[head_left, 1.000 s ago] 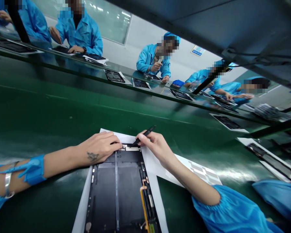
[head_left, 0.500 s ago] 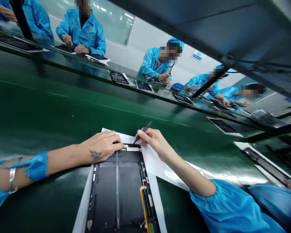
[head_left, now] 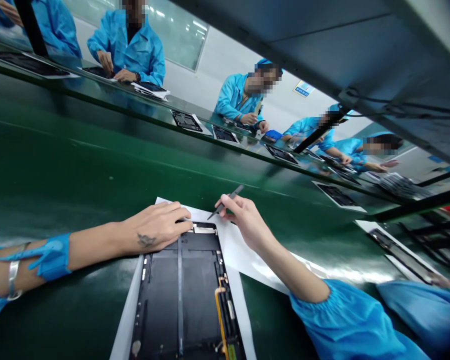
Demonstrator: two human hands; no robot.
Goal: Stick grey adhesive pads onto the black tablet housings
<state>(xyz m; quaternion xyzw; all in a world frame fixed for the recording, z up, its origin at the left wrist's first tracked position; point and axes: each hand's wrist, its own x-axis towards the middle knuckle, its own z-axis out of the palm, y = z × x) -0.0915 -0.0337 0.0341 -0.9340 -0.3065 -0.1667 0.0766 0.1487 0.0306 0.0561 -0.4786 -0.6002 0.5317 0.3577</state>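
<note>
An opened tablet housing (head_left: 198, 290), black inside with a strip down its middle and an orange flex cable (head_left: 219, 315), lies on white paper (head_left: 243, 255). My left hand (head_left: 161, 225) holds its upper left corner, thumb and fingers bent over the top edge. Between the thumb and fingers of my right hand (head_left: 242, 215) is a pair of dark tweezers (head_left: 228, 199). Their tip points down to the left, just above the paper beyond the housing's top right corner, apart from the housing.
Beyond the green bench (head_left: 97, 165) runs a glass-topped line bearing several tablet housings on paper, such as one housing (head_left: 187, 121). Several co-workers in blue sit behind it. A grey shelf (head_left: 341, 35) hangs overhead. At the right, a neighbour's blue sleeve (head_left: 420, 307) is close.
My right hand has drawn the tweezers up and slightly right, away from the housing's top edge, and tilted them flatter. My left hand stays on the corner.
</note>
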